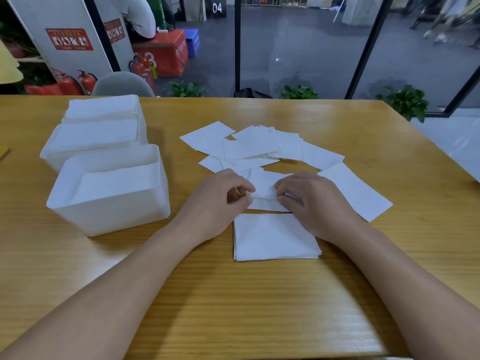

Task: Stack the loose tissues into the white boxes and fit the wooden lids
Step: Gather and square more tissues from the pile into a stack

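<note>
- Big wooden worktop (259, 294) fills most of the view, with glass panels and a few potted plants (405, 101) along the far edge.
- Three white boxes sit on the left side. The near box (109, 203) is open and has tissues stacked low inside. The middle box (91, 141) right behind it is packed close to the rim, and the far box (104, 107) looks full to the top too.
- Loose tissues (259, 148) are scattered in a messy overlapping spread around the middle of the worktop, a bit far of the hands, with one big sheet (355, 193) trailing off to the right.
- A tidy squared-up pile of tissues (275, 237) lies near, just under the wrists.
- Left hand (220, 201) has its fingers curled, pinching the left edge of a single tissue (265, 193) between the pile and the scatter.
- Right hand (309, 201) is curled on the right edge of that same tissue, so both hands are clamped on it, close together with the sheet between them.
- Can't spot any wooden lids for sure; there's just a small brownish sliver at the far left edge (4, 153), can't tell what it is.
</note>
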A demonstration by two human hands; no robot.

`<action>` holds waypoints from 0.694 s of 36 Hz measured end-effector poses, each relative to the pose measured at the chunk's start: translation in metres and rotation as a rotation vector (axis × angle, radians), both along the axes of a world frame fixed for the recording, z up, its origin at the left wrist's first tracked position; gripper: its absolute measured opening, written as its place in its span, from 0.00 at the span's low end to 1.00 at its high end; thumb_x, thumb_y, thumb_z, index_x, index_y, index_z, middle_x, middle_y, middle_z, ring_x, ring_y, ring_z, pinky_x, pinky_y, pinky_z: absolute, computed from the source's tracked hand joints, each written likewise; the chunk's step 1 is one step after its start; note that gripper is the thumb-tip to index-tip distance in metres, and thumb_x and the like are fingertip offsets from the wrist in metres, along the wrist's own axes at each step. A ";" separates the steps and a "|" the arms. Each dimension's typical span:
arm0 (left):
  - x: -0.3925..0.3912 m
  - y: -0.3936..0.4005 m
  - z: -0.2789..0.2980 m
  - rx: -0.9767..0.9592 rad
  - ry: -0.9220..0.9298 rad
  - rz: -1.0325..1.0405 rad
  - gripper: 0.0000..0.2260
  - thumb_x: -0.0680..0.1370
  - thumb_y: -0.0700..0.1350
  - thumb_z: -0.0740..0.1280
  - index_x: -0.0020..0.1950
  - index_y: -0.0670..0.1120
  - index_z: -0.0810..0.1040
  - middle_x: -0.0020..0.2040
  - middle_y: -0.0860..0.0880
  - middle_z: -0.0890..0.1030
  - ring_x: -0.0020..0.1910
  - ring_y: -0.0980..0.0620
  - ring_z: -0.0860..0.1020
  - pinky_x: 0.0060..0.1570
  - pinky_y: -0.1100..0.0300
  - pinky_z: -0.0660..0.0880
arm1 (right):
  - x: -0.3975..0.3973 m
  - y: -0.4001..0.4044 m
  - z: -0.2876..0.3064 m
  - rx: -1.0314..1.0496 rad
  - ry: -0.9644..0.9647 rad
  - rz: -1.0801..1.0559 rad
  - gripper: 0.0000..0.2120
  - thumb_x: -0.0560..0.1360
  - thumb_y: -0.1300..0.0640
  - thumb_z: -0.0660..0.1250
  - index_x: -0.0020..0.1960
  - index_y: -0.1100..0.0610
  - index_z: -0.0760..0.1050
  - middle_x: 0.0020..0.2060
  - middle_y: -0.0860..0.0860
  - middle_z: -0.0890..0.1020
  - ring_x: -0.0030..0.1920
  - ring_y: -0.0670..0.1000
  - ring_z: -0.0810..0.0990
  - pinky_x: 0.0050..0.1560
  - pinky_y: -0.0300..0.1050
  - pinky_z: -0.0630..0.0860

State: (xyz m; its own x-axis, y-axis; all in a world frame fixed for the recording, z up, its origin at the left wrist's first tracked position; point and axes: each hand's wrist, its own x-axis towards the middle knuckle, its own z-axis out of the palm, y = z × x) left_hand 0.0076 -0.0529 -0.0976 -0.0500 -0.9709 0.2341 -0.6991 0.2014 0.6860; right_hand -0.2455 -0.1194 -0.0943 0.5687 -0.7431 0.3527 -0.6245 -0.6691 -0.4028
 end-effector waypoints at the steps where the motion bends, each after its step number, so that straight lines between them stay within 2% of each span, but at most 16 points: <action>1: 0.000 0.000 0.000 -0.006 0.003 0.005 0.06 0.82 0.49 0.76 0.58 0.59 0.87 0.52 0.61 0.82 0.54 0.59 0.81 0.50 0.71 0.73 | 0.000 0.000 0.000 -0.011 -0.002 -0.004 0.05 0.81 0.59 0.73 0.48 0.51 0.83 0.50 0.44 0.86 0.55 0.48 0.81 0.54 0.55 0.81; 4: -0.002 -0.001 -0.001 -0.008 -0.001 0.012 0.07 0.83 0.49 0.76 0.60 0.58 0.87 0.53 0.61 0.82 0.55 0.60 0.80 0.51 0.73 0.72 | -0.001 0.001 0.002 -0.023 0.007 0.005 0.04 0.82 0.59 0.72 0.50 0.53 0.84 0.49 0.46 0.86 0.55 0.49 0.81 0.53 0.56 0.81; 9: -0.005 -0.003 -0.001 -0.013 -0.054 0.015 0.07 0.84 0.50 0.74 0.61 0.57 0.87 0.53 0.61 0.81 0.54 0.60 0.80 0.52 0.70 0.75 | -0.002 -0.001 0.000 -0.042 0.029 0.018 0.05 0.83 0.58 0.70 0.49 0.54 0.82 0.49 0.48 0.86 0.55 0.51 0.81 0.52 0.57 0.81; 14: -0.008 -0.007 -0.001 -0.020 -0.078 0.019 0.06 0.84 0.51 0.74 0.60 0.57 0.87 0.53 0.62 0.80 0.53 0.60 0.80 0.50 0.68 0.75 | 0.000 -0.001 0.001 -0.014 0.030 0.025 0.04 0.84 0.57 0.70 0.49 0.53 0.81 0.52 0.45 0.84 0.57 0.49 0.79 0.55 0.53 0.79; 17: -0.009 -0.011 -0.001 -0.031 -0.095 0.011 0.04 0.84 0.50 0.73 0.56 0.56 0.88 0.52 0.61 0.81 0.51 0.59 0.80 0.50 0.61 0.78 | -0.003 0.000 0.004 0.027 0.009 0.029 0.05 0.82 0.55 0.72 0.47 0.50 0.80 0.52 0.43 0.85 0.57 0.46 0.79 0.56 0.49 0.78; 20: -0.007 -0.014 -0.001 -0.031 -0.092 0.016 0.05 0.84 0.47 0.73 0.51 0.56 0.88 0.49 0.61 0.82 0.49 0.59 0.80 0.49 0.53 0.79 | -0.003 0.001 0.005 0.015 0.016 0.024 0.05 0.82 0.56 0.72 0.47 0.51 0.80 0.52 0.43 0.85 0.57 0.46 0.80 0.56 0.50 0.78; 25: -0.008 -0.016 -0.001 -0.039 -0.120 0.016 0.05 0.84 0.48 0.73 0.52 0.56 0.88 0.50 0.61 0.82 0.48 0.59 0.80 0.49 0.51 0.80 | -0.002 0.003 0.005 -0.024 0.055 0.025 0.05 0.83 0.59 0.71 0.48 0.55 0.81 0.50 0.48 0.86 0.56 0.51 0.81 0.54 0.54 0.80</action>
